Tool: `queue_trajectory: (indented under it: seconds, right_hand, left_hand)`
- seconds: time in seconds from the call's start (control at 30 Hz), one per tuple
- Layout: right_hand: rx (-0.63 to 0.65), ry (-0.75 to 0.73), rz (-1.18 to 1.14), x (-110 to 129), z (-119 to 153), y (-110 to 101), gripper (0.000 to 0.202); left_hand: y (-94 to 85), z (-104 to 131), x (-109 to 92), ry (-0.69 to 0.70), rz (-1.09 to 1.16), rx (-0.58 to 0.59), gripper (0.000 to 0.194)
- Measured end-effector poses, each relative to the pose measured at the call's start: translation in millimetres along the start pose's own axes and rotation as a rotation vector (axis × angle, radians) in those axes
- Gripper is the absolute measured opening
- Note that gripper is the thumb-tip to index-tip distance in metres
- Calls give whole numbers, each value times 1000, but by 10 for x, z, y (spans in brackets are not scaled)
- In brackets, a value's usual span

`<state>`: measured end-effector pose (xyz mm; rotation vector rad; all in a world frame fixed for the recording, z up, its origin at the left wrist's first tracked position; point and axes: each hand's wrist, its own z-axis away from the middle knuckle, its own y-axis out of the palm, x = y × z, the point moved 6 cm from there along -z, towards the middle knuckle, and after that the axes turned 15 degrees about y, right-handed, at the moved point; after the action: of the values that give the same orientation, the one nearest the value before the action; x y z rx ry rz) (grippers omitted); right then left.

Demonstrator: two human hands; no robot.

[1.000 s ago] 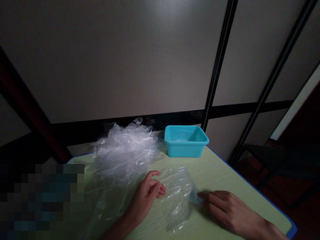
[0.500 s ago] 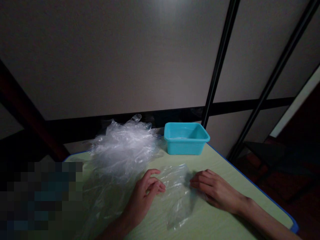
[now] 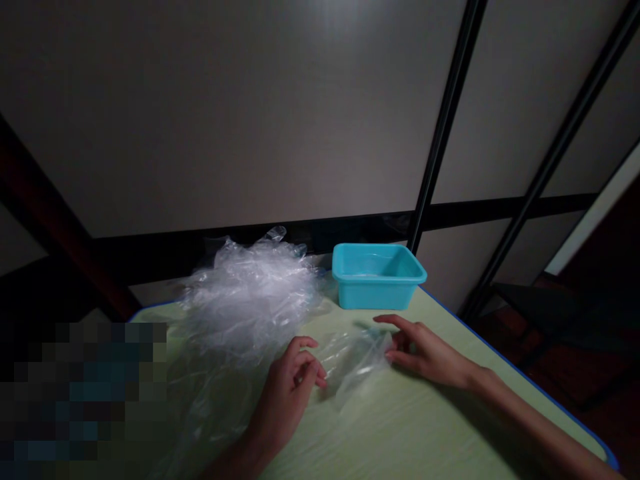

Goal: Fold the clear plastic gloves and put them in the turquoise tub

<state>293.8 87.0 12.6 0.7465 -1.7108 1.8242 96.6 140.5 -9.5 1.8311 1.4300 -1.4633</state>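
A thin, clear piece of plastic film (image 3: 357, 365) lies crumpled on the pale green table between my hands. Its right edge is pinched between the thumb and curled fingers of my right hand (image 3: 425, 350), which raises that side while its index finger points out. My left hand (image 3: 290, 390) rests at the film's left edge, fingers loosely bent and index finger apart from the thumb; whether it touches the film is unclear. Behind my left hand sits a big loose heap of clear plastic (image 3: 250, 293), with some finger-like tips at its top.
A turquoise plastic tub (image 3: 376, 293) stands at the table's far right. The table (image 3: 400, 440) has a blue edge (image 3: 550, 390). Close behind rises a grey panelled cupboard (image 3: 260, 133) with dark strips. A pixelated patch covers the lower left.
My right hand has moved up and slightly right, lifting the film's right side. The film, flat before, is now folded and bunched. My left hand has barely moved.
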Motion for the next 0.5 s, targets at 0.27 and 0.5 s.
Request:
queue_trajectory:
  seconds: [0.27,0.5]
  right_hand:
    - [-155,206,-256,-254,-220,59,44]
    - [-385,215,-76,-196,-152,10,42]
  left_hand:
    - [-22,4,60,-56,28,-64,26]
    - [-25,8,140,-90,20,-48,27]
